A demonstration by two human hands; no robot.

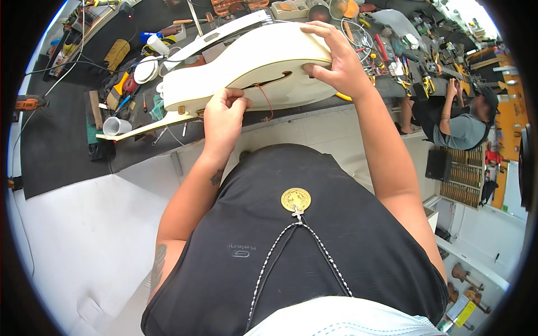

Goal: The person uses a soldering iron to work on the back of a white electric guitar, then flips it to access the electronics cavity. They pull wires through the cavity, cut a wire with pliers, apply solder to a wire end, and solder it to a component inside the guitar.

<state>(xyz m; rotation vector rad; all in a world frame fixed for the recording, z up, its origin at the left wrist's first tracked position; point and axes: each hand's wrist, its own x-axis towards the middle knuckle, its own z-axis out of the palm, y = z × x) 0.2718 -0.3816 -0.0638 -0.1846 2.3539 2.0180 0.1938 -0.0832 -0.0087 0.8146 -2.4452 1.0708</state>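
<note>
A cream hollow-body guitar [218, 73] is tipped on its side along the front edge of the bench, its neck [151, 126] pointing left. A dark f-shaped sound hole [278, 77] opens in the face turned toward me, and a thin red wire [267, 101] hangs in front of that face. My left hand [223, 120] is closed in a pinch at the near end of the sound hole; what sits between its fingertips is hidden. With my right hand [342, 64] I grip the right end of the body, thumb on the face and fingers over the side.
Tools and parts crowd the dark bench [56, 151], among them a clear plastic cup [116, 126] by the neck, white round lids [147, 69] and yellow-handled pliers [427, 85]. At the right a person [462, 120] sits working. A drawer cabinet [460, 175] stands beside that person.
</note>
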